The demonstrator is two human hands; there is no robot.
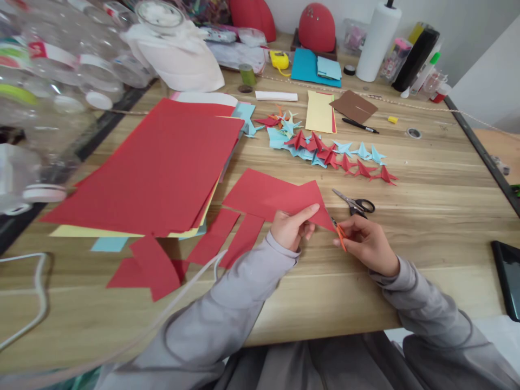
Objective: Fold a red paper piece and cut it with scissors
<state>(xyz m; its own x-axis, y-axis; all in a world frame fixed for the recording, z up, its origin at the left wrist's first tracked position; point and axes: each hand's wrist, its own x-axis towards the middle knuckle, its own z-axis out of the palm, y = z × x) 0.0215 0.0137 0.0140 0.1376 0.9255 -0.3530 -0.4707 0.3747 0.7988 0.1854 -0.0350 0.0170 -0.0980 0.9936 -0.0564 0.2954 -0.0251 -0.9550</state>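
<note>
My left hand [293, 226] pinches a sheet of red paper [268, 194], thumb on top and fingers beneath. Orange-handled scissors [341, 236] are in my right hand [369, 242], their blades at the right edge of that paper. How far the blades reach into the paper is hard to make out. Just beyond my right hand lies a second pair of scissors [355, 203] with black handles. Left of my left hand lie cut red paper strips [213, 236], and further left several overlapping red pieces [156, 268].
A stack of large red sheets [162, 168] covers the left of the table. Folded red and blue paper stars [345, 162] lie behind my hands. A white cable [179, 298] crosses near my left forearm. Plastic bottles [69, 70] crowd the left; a black phone [507, 279] lies right.
</note>
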